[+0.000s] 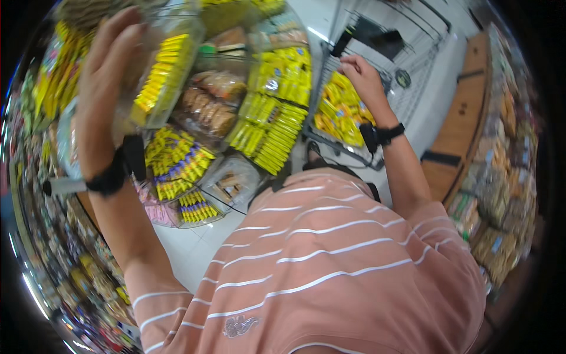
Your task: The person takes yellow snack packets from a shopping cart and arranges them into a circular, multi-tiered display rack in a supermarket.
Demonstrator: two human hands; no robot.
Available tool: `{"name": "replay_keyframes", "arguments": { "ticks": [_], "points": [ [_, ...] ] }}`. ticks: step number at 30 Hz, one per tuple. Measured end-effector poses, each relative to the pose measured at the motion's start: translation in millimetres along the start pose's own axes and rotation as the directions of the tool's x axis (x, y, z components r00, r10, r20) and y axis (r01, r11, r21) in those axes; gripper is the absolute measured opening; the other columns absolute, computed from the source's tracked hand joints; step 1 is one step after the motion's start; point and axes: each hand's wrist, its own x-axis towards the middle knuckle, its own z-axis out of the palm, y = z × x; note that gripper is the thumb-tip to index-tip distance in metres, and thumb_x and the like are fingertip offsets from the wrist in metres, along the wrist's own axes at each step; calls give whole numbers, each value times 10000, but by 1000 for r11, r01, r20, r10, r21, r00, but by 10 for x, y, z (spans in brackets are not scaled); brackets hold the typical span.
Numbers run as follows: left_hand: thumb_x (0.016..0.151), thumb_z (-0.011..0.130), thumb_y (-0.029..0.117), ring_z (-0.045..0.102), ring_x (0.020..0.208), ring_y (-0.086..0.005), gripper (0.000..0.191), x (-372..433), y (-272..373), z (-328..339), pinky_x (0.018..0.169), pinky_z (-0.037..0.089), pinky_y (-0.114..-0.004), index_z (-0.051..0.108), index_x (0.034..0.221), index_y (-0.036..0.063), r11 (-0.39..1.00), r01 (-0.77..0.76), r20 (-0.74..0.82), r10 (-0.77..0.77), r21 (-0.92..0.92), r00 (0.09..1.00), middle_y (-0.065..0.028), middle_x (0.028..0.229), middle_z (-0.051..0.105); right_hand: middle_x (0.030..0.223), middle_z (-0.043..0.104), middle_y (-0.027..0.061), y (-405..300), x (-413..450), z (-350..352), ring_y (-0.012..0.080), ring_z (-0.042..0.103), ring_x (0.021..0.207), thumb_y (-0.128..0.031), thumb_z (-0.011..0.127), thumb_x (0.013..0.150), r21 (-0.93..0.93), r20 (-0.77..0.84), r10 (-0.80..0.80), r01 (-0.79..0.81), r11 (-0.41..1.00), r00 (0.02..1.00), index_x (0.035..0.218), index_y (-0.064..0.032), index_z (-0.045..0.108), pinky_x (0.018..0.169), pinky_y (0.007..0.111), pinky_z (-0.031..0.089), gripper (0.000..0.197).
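Observation:
My left hand is raised at the upper left, blurred, beside a clear plastic bin with a row of yellow packets. Its thumb side is hidden, so whether it grips anything cannot be seen. My right hand hovers over a shopping cart, its fingers loosely bent and no object visible in them. Beneath it, a heap of yellow packets lies in the cart. Between my hands, stacked yellow-green packets fill part of a round display.
The display also holds brown packaged snacks and yellow-purple packets. Dark flat items rest farther along the cart. A wood-sided shelf with bagged goods curves along the right. A thin black cable hangs by my waist.

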Motion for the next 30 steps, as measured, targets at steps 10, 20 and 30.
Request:
{"name": "replay_keyframes", "arguments": {
  "ticks": [10,20,30],
  "points": [
    [1025,565,252,663,1007,-216,397,-767,-485,1837,857,549,-351,513,1321,-7,436,530,261,-538,-728,801,-120,1142,657,958,682,105,1344,-353,-320,193,704,789,-210,614,911,93,-2,554,-552,829,832,1148,4,622,608,291,568,319],
    [994,614,294,666,983,-184,357,-1154,-834,2627,839,554,-346,588,1234,32,173,734,440,-703,-657,559,-72,1116,673,855,712,149,2361,-468,61,264,716,764,-157,604,829,-289,223,566,-501,816,793,985,-26,736,624,370,562,242],
    [988,621,362,642,981,-188,422,-1135,-791,2754,857,534,-356,576,1269,50,145,744,442,-724,-653,529,-88,1148,637,926,717,197,2993,-438,267,361,677,877,-277,597,805,-531,458,461,-182,828,760,934,-45,739,790,457,533,301]
  ]
}}
